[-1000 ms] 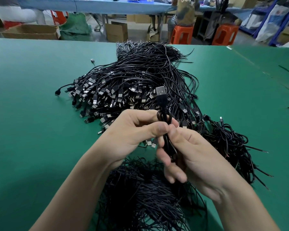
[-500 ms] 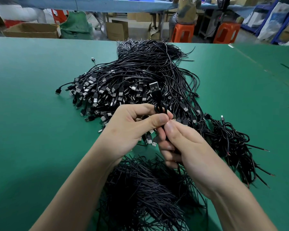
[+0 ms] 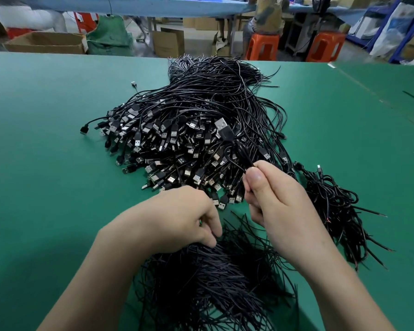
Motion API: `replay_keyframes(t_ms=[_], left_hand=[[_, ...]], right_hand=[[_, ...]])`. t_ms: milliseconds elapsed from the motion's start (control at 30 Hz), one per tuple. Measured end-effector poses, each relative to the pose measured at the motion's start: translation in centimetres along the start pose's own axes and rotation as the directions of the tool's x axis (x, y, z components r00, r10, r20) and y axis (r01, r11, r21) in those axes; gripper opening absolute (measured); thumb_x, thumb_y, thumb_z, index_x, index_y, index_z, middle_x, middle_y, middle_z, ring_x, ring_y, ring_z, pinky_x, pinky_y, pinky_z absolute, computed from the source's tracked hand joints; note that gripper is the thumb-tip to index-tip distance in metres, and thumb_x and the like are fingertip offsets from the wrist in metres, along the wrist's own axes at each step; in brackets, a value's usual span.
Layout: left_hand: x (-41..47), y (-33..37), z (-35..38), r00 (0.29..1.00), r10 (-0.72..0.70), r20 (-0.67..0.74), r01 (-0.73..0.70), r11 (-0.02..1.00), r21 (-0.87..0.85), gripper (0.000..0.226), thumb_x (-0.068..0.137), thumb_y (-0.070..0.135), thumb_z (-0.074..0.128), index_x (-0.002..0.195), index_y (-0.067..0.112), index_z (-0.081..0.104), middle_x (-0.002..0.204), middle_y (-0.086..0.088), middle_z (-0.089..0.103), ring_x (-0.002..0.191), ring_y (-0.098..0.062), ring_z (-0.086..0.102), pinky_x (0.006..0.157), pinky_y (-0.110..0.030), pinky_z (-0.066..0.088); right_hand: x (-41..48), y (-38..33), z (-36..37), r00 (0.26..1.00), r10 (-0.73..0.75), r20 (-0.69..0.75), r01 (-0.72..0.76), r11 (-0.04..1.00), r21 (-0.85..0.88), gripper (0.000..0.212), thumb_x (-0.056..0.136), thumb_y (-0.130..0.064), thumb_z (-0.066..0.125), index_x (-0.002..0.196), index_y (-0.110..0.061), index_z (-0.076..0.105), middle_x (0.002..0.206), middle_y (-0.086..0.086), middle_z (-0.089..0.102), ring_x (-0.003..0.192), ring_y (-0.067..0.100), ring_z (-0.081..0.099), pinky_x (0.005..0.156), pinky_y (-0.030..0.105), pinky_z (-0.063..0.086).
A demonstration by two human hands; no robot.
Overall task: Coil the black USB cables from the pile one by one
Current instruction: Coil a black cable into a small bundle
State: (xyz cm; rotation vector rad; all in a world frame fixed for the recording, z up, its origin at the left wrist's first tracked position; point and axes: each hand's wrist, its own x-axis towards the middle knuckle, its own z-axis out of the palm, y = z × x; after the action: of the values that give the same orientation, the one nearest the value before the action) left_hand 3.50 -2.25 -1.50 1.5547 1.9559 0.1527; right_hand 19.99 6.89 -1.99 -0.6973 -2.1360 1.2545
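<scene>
On the green table [image 3: 46, 163], dead center, sits one big pile of black USB cables [image 3: 177, 139]. Way too many to count, honestly. They're thin black leads with silver-tipped USB-A plugs all fanned toward the near-left side, and the loose tails trail off toward the far edge.

One cable [image 3: 239, 150] is up off the pile. The right hand [image 3: 277, 206] pinches it between thumb and curled fingers, folded into a few small loops. Its plug [image 3: 221, 124] sticks up and to the left above the fist, metal end on top.

The left hand [image 3: 179, 218] is lower down, knuckles up. Its fingers are curled, with the tips down in a bundle of thin black strands [image 3: 213, 278] lying closest to the camera. Can't tell if it's actually gripping a strand or just touching them.

Just right of the big pile there's one smaller heap of looped cables [image 3: 332, 206], with a few bare ends poking out.

Beyond the far edge of the table: two orange stools [image 3: 262, 47], with a person sitting on the left one, plus some cardboard boxes [image 3: 46, 43] on the floor.
</scene>
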Motion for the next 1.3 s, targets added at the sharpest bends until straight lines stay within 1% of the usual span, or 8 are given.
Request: replay_keyframes(t_ms=[400,567,667,733,867,1000,1200,1300], left_hand=[[-0.1,0.3,-0.2,0.998,-0.053,-0.025,0.056,0.989,0.136,0.005,0.087,0.038,0.079,0.091,0.040,0.077,0.071,0.026,0.067,0.064,0.014,0.055,0.053,-0.006,0.032],[-0.1,-0.2,-0.4,0.997,0.000,-0.076,0.009,0.993,0.118,0.017,0.097,0.028,0.068,0.104,0.041,0.077,0.087,0.020,0.070,0.077,0.015,0.057,0.069,-0.009,0.040],[-0.6,-0.5,-1.0,0.980,0.009,-0.200,-0.002,0.999,0.032,0.019,0.100,0.030,0.066,0.108,0.045,0.075,0.095,0.023,0.069,0.090,0.005,0.063,0.085,-0.021,0.051],[-0.9,-0.6,-1.4,0.931,0.019,-0.363,-0.072,0.989,-0.133,0.021,0.099,0.029,0.067,0.103,0.047,0.076,0.095,0.022,0.072,0.090,-0.003,0.068,0.082,-0.024,0.055],[-1.5,0.1,-1.7,0.883,0.048,-0.468,-0.307,0.812,-0.497,0.026,0.099,0.024,0.068,0.105,0.047,0.079,0.099,-0.001,0.079,0.096,-0.031,0.072,0.087,-0.046,0.061],[-1.3,0.4,-1.3,0.894,0.068,-0.442,-0.383,0.627,-0.678,0.022,0.097,0.019,0.068,0.109,0.031,0.081,0.079,0.005,0.073,0.073,-0.005,0.062,0.073,-0.020,0.053],[-0.3,0.6,-0.7,0.913,0.138,-0.385,-0.407,0.382,-0.829,0.028,0.094,0.025,0.059,0.111,0.028,0.081,0.091,0.006,0.073,0.085,-0.004,0.063,0.072,-0.018,0.053],[0.2,0.5,-0.4,0.901,0.096,-0.423,-0.424,0.405,-0.810,0.022,0.089,0.028,0.069,0.107,0.030,0.082,0.096,0.006,0.077,0.087,-0.002,0.066,0.075,-0.018,0.053]], right_hand=[[0.1,0.1,-0.3,1.000,-0.004,-0.006,0.003,0.997,-0.079,0.038,0.104,-0.042,0.038,0.073,-0.021,0.042,0.062,-0.007,0.043,0.054,0.009,0.036,0.053,0.031,0.032],[0.0,0.2,-0.3,0.998,-0.040,-0.038,0.032,0.981,-0.190,0.038,0.105,-0.043,0.038,0.077,-0.017,0.043,0.062,-0.003,0.043,0.053,0.007,0.034,0.048,0.024,0.031],[0.0,0.2,-0.3,0.998,-0.039,-0.050,0.029,0.982,-0.185,0.038,0.104,-0.045,0.037,0.077,-0.019,0.044,0.063,-0.005,0.045,0.054,0.006,0.036,0.049,0.023,0.032],[0.0,0.2,-0.2,0.998,-0.032,-0.049,0.024,0.988,-0.152,0.039,0.105,-0.044,0.036,0.076,-0.020,0.044,0.063,-0.007,0.045,0.054,0.006,0.036,0.052,0.022,0.031],[0.1,0.2,0.1,1.000,0.001,-0.026,-0.001,1.000,0.015,0.039,0.105,-0.045,0.037,0.076,-0.019,0.045,0.059,-0.010,0.041,0.054,0.009,0.033,0.055,0.034,0.030],[0.2,0.1,0.4,0.999,0.016,-0.048,-0.013,0.997,0.072,0.038,0.102,-0.046,0.036,0.074,-0.023,0.045,0.057,-0.011,0.040,0.052,0.008,0.034,0.054,0.033,0.030],[0.2,-0.2,0.0,0.997,0.043,-0.062,-0.034,0.990,0.137,0.039,0.104,-0.044,0.036,0.071,-0.025,0.044,0.059,-0.011,0.041,0.052,0.008,0.034,0.050,0.028,0.032],[0.1,-0.4,0.0,0.997,0.082,-0.013,-0.076,0.968,0.238,0.041,0.110,-0.035,0.036,0.073,-0.021,0.047,0.060,-0.012,0.040,0.051,0.006,0.033,0.047,0.018,0.031]])
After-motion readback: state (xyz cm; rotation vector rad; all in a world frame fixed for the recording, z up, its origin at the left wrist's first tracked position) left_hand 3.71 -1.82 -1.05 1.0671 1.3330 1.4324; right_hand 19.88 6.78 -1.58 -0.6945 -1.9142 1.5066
